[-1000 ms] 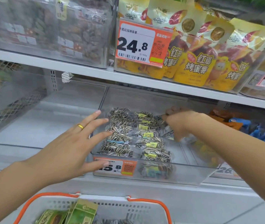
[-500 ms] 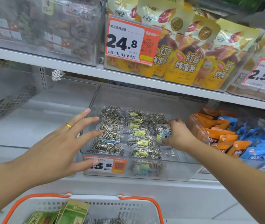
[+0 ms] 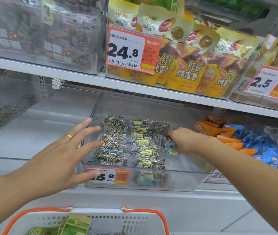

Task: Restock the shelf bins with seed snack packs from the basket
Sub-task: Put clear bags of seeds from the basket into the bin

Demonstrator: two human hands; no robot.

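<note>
Seed packs [image 3: 128, 145], clear pouches of striped sunflower seeds with small yellow or blue labels, lie flat in rows inside a clear shelf bin [image 3: 177, 180] on the lower shelf. Two full columns run front to back on the bin's left and middle; a third, shorter column is forming at the right rear. Each pack appears to lie with its long axis across the bin, side to side, so that the packs stack one behind another towards the back; the seeds inside run in mixed directions.

The left hand [image 3: 55, 160] rests against the bin's left front corner, fingers spread wide and holding nothing, the thumb lying over the price tag [image 3: 107, 175]. This posture probably steadies the bin and keeps the left column from sliding while the other side is filled. The right hand [image 3: 182, 141] reaches into the right part of the bin, fingers curled down on a seed pack [image 3: 169, 147] with a blue and yellow label. Whether the fingers pinch that pack or merely press it into place cannot be told, since they are turned away from the camera.

The basket [image 3: 135, 219], white with an orange rim, sits below at the near edge of view, close under the bin, so that each transfer is short. It holds green pouches [image 3: 77, 226] and, apparently, more seed packs.
</note>
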